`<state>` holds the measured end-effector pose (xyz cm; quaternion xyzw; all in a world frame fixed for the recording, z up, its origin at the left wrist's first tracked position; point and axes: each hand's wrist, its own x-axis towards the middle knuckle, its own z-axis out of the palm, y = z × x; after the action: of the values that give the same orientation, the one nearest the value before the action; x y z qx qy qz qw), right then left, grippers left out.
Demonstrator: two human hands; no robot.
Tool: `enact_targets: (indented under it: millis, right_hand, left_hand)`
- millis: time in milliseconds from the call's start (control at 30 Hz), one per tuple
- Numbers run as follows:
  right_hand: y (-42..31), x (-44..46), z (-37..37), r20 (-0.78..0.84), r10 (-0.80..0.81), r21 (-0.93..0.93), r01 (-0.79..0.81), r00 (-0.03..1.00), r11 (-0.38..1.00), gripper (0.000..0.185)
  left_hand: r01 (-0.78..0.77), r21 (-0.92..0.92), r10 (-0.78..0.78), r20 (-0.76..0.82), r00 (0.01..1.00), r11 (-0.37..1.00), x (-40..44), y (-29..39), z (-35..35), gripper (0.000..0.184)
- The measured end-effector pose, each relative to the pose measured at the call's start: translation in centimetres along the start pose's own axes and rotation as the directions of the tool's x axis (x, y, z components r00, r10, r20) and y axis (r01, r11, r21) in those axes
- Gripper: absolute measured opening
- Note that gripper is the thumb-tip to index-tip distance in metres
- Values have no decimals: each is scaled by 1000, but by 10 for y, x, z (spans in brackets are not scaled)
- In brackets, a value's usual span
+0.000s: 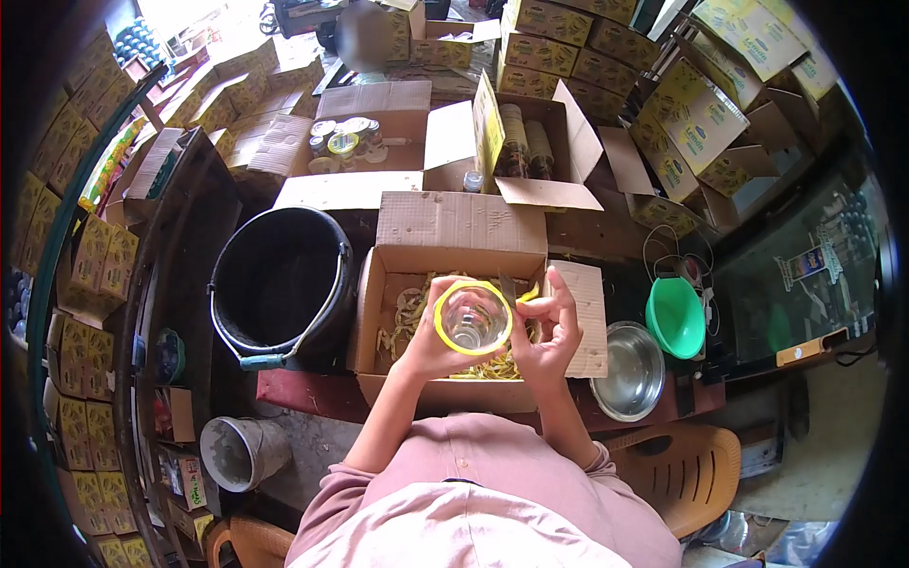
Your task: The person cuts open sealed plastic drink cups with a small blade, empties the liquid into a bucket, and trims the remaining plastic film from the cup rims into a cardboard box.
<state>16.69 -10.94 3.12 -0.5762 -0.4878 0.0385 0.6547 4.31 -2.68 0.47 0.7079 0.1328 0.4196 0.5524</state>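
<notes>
My left hand [426,346] is wrapped round a clear jar [473,320] with a yellow rim, its round end facing the camera. Close against the jar's right side, my right hand [551,331] pinches a thin blade-like piece [508,286], with a bit of yellow strip by the fingers. Both hands are above an open cardboard box [461,220], which holds many yellow strips [488,367].
A black bucket [279,284] stands left of the box, a grey bucket [241,452] below it. On the right are a green bowl [675,317] and a metal bowl [627,371]. Behind, one open carton [379,99] holds round lids; another [573,123] holds stacked cylinders.
</notes>
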Motion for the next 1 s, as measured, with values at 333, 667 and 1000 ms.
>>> enact_targets:
  millis: [333, 667, 1000]
  right_hand:
    - [1, -3, -2, -13, -33, -33, 33, 999, 999, 64]
    - [1, 0, -3, 34, -40, -90, 43, 999, 995, 66]
    - [7, 2, -4, 20, 37, -28, -37, 999, 999, 69]
  left_hand:
    - [-97, 24, 96, 19, 995, 995, 0, -11, -2, 74]
    - [46, -2, -46, 66, 997, 999, 0, -4, -9, 74]
    - [65, 48, -70, 131, 989, 997, 2, 3, -10, 71]
